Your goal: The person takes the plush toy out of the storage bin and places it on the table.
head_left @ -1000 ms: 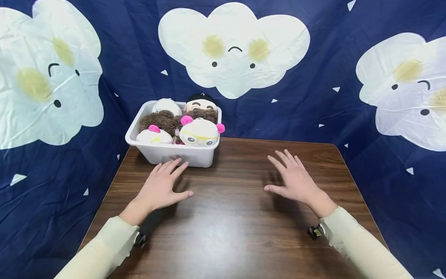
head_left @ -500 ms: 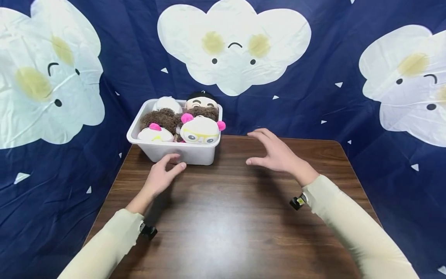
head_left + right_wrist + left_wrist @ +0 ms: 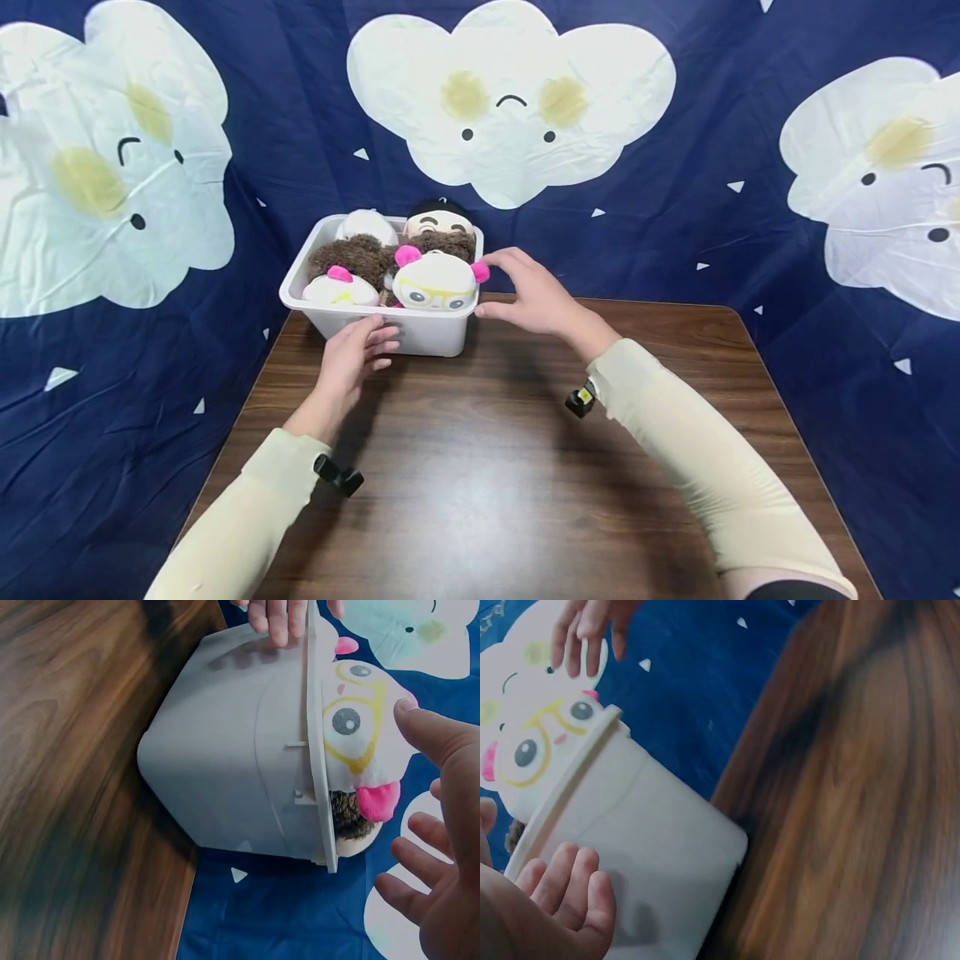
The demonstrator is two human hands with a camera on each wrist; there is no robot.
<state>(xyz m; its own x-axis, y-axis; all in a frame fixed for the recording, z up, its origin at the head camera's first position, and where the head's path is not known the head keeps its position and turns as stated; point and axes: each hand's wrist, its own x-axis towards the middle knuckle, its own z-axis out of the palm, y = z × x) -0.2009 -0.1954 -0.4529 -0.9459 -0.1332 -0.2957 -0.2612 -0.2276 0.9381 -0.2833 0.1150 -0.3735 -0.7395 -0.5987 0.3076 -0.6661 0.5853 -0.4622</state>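
A pale grey plastic bin (image 3: 431, 333) stands at the far left corner of a dark wooden table (image 3: 540, 500), full of soft toys. At its front right is a white plush toy with yellow glasses (image 3: 429, 283) and pink ears; at its front left, a white plush toy with one pink ear showing (image 3: 341, 291). Brown curly fluff (image 3: 351, 258) lies behind them, and a black-topped plush face (image 3: 438, 222) rises at the back right. The left hand (image 3: 347, 354) is at the bin's front wall, thumb near the rim, fingers loosely curved and holding nothing. The right hand (image 3: 543, 300) is at the bin's right end, thumb and fingers spread apart, gripping nothing; whether it touches the pink ear is hard to tell.
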